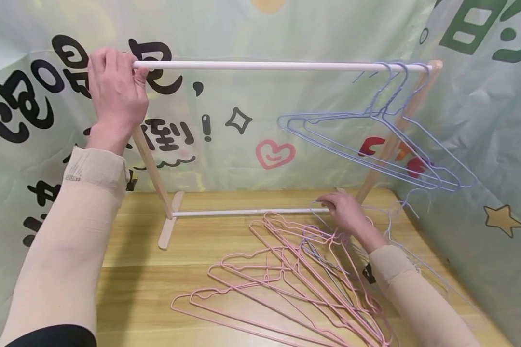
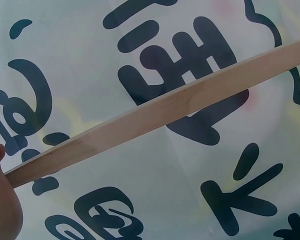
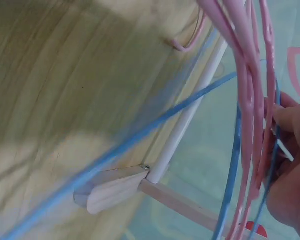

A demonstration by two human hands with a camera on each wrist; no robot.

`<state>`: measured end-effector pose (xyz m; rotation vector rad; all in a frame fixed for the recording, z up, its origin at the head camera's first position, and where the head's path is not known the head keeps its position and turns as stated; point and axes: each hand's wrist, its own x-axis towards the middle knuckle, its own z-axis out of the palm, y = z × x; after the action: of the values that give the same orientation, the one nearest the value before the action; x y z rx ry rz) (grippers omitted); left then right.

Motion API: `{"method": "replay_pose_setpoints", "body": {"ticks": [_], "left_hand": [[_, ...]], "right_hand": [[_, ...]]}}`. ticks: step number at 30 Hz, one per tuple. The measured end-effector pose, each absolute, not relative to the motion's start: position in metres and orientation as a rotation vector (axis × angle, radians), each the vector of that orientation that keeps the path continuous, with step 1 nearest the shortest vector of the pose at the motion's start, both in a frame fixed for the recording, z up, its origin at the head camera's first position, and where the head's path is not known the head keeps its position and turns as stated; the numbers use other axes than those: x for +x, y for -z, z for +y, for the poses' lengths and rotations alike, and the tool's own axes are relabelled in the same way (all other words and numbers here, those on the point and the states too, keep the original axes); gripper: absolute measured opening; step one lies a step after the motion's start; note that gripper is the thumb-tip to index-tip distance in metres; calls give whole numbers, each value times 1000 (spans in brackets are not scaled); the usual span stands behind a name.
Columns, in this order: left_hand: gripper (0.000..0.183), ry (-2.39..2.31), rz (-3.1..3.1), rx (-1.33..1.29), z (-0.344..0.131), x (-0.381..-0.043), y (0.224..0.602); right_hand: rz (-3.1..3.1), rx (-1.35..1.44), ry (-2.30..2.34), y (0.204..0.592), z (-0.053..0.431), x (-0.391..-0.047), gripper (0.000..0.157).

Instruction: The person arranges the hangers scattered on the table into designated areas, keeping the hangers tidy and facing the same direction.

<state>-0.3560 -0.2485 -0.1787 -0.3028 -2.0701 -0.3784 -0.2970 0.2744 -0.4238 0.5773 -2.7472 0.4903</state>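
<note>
A wooden clothes rack (image 1: 147, 161) with a white top rod (image 1: 260, 65) stands on the table. At its upper left corner, my left hand (image 1: 118, 91) grips the end of the rod and the post. My right hand (image 1: 345, 212) is low by the rack's right foot, over the hanger pile. In the right wrist view its thumb and fingers pinch a thin blue hanger (image 3: 165, 116) beside several pink hanger wires. Pink hangers (image 1: 267, 279) lie overlapping on the table, a few blue ones among them. Three blue hangers (image 1: 381, 113) hang at the rod's right end.
The white lower rod (image 1: 243, 212) runs between the rack's feet, just behind the pile. The wood-grain table (image 1: 130, 289) meets a printed cloth backdrop (image 1: 226, 159) at the back and right side.
</note>
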Motion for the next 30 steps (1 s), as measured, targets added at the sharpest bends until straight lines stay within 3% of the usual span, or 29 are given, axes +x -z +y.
{"method": "replay_pose_setpoints", "body": {"ticks": [8,19,30], "left_hand": [[55,376,-2071,-299,-250,-356,179],[54,372,-2064,-309,-248,-355,179],[54,378,-2061,-305,-248,-357,179]], "right_hand": [[-2586,690,-467,426,273,-295,21],[-2536,527,-285,418,274,-292,25],[-2559,556,-377,420,278,-289,24]]}}
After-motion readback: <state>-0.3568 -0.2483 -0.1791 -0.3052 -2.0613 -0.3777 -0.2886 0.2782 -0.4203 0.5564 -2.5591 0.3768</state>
